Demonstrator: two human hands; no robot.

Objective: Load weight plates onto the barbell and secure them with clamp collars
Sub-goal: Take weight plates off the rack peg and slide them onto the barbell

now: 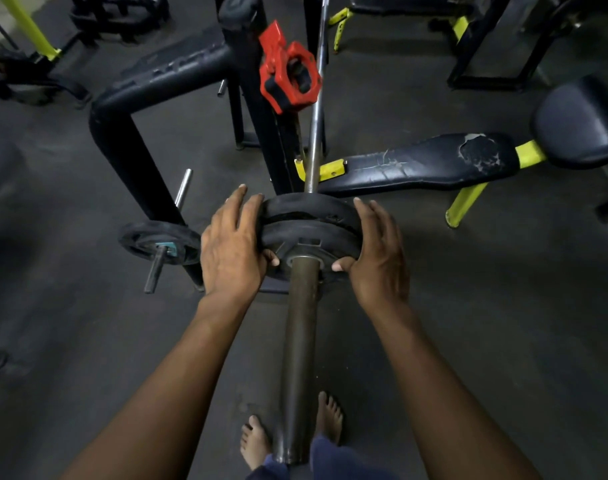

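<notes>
Two black weight plates (313, 223) sit side by side on the barbell sleeve (299, 341), which runs toward me. My left hand (231, 247) grips the near plate's left rim, thumb on its face. My right hand (375, 251) grips its right rim the same way. A red clamp collar (288, 72) rests on the rack upright behind the plates, beside the thin chrome bar shaft (316, 133).
A dark rack frame (129, 140) stands at left with a small plate (159, 242) on a storage peg. A worn bench (424, 164) with yellow legs lies to the right. Other benches and stacked plates stand at the back. My bare feet (256, 441) flank the sleeve end.
</notes>
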